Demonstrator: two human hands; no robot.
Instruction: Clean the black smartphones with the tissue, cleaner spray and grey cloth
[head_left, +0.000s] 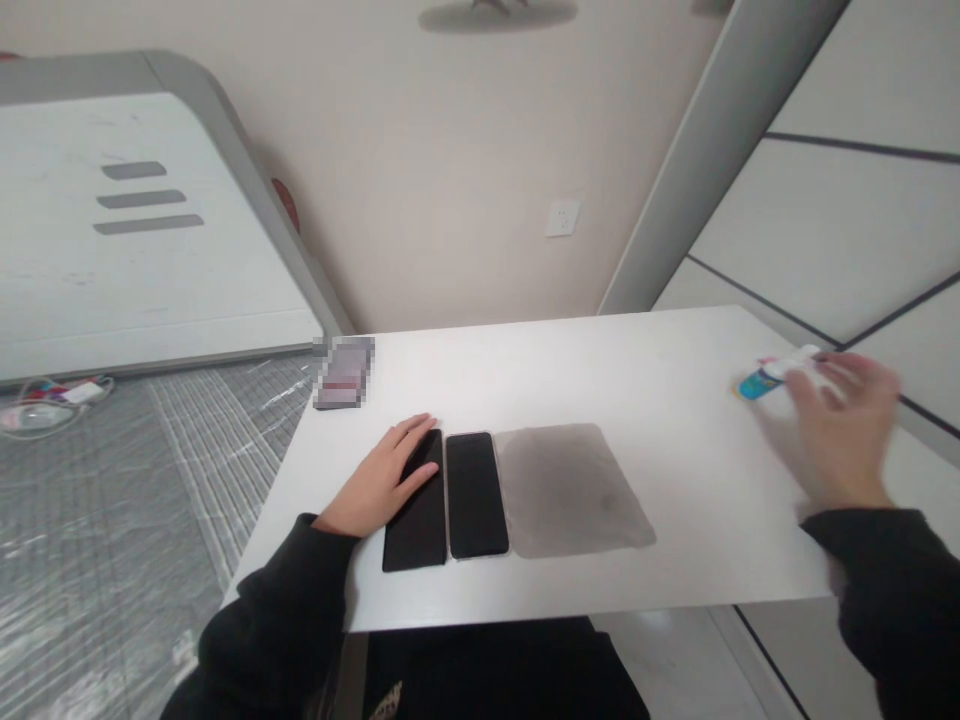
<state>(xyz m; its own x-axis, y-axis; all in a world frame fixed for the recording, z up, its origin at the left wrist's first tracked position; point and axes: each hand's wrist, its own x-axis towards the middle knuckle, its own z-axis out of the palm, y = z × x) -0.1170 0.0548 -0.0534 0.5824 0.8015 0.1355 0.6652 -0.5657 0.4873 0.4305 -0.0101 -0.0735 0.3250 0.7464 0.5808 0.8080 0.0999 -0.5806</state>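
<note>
My left hand [386,480] lies with its fingers spread on a flat black rectangle [417,520] shaped like a phone, covering its upper left part. Just right of that is a black-screened smartphone [477,495] with a light edge. A thin grey cloth [574,490] is spread flat beside the phone, touching or nearly touching it. Far to the right, my right hand [844,420] is slightly blurred, its thumb and fingers closed around the white end of a small blue-and-white bottle [765,383]. The bottle tilts to the left, and its lower end shows some yellow.
The white table [525,380] stands against a wall with a socket [562,217]. A pixelated item [345,373] is at its back left corner. White panels [825,220] rise on the right. Left are a grey-white bed end [150,270] and cables [56,405] on the plastic-covered floor.
</note>
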